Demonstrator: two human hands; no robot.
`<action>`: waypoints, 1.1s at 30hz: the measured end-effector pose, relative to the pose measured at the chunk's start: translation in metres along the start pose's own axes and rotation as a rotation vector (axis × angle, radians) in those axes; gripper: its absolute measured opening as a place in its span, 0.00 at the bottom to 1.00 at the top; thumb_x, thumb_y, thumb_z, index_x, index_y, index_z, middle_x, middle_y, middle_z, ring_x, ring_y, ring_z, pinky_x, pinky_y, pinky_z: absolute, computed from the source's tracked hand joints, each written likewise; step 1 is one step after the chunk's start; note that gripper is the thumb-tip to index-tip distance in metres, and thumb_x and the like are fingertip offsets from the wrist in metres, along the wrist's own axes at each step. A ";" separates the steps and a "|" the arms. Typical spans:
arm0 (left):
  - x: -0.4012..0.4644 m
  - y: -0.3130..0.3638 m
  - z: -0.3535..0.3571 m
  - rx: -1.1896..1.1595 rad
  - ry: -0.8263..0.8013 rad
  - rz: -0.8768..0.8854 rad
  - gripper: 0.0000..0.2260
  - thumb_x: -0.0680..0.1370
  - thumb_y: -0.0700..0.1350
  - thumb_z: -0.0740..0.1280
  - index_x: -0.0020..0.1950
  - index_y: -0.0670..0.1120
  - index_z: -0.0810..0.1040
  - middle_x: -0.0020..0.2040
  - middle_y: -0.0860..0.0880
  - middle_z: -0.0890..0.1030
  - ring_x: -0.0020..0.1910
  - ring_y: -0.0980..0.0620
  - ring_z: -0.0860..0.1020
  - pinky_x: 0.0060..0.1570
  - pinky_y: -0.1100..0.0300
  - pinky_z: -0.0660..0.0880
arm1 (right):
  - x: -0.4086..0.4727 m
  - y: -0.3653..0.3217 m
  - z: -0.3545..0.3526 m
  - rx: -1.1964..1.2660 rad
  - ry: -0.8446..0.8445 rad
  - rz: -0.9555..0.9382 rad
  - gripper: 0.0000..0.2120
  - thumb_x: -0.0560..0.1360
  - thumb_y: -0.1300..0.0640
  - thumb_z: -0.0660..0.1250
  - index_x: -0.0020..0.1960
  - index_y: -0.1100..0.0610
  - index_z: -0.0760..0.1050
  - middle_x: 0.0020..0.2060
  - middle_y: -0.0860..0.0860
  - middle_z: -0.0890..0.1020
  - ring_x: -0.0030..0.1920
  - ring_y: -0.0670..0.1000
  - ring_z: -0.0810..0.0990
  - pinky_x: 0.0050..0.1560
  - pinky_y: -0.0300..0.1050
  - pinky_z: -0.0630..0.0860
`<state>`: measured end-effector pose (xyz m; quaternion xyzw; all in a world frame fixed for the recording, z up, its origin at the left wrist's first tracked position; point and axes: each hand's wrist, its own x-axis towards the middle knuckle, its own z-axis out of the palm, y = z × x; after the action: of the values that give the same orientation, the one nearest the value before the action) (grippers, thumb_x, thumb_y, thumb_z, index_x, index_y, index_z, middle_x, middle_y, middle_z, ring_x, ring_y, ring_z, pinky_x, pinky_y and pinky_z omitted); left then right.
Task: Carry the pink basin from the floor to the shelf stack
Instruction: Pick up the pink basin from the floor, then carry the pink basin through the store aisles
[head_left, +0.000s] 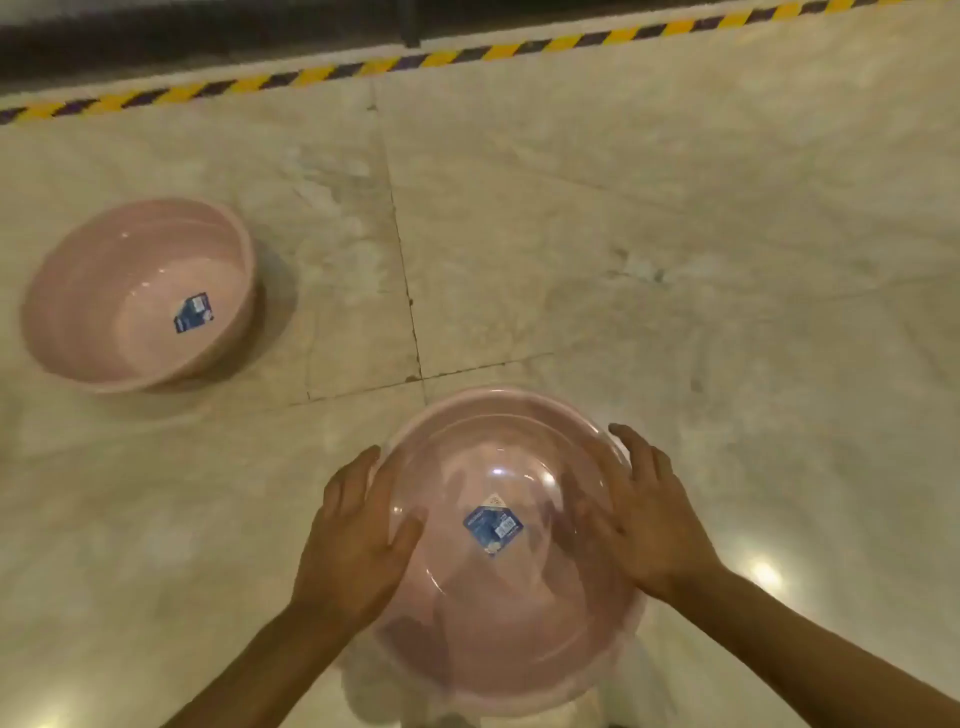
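Observation:
A pink basin (498, 597) with a blue label inside is held in front of me, low in the view, above the marble floor. My left hand (353, 540) grips its left rim, thumb inside the bowl. On the right rim sits my right hand (644, 519), fingers spread over the edge. A second pink basin (104, 291), also with a blue label, rests on the floor at the left, apart from both hands. No shelf stack is in view.
Beige marble floor tiles (675, 234) stretch ahead with dark grout lines. A yellow and black hazard stripe (467, 54) runs along the far edge, with a dark strip behind it.

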<state>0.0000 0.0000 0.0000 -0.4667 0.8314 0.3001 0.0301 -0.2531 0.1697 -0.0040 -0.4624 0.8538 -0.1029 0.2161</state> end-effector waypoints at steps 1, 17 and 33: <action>0.002 -0.008 0.012 -0.025 0.014 0.031 0.33 0.78 0.63 0.55 0.82 0.52 0.60 0.81 0.48 0.61 0.77 0.49 0.57 0.72 0.55 0.59 | 0.002 0.006 0.013 0.025 0.018 -0.035 0.30 0.80 0.45 0.59 0.80 0.52 0.64 0.76 0.59 0.67 0.69 0.63 0.69 0.64 0.58 0.73; -0.034 -0.054 0.066 -0.289 0.123 -0.203 0.33 0.81 0.49 0.65 0.76 0.71 0.48 0.75 0.58 0.69 0.65 0.48 0.76 0.53 0.54 0.70 | -0.018 0.044 0.057 0.377 0.104 0.166 0.38 0.79 0.53 0.65 0.74 0.22 0.50 0.63 0.33 0.71 0.52 0.33 0.77 0.49 0.34 0.72; 0.019 -0.011 -0.103 -0.551 0.583 -0.291 0.17 0.78 0.39 0.70 0.60 0.58 0.72 0.45 0.62 0.80 0.41 0.74 0.79 0.34 0.72 0.70 | 0.063 -0.057 -0.072 0.627 0.354 0.194 0.12 0.78 0.62 0.68 0.59 0.51 0.75 0.42 0.39 0.81 0.40 0.32 0.80 0.34 0.31 0.70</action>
<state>0.0219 -0.0733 0.0726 -0.6351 0.6195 0.3591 -0.2897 -0.2741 0.0844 0.0635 -0.2659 0.8447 -0.4168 0.2051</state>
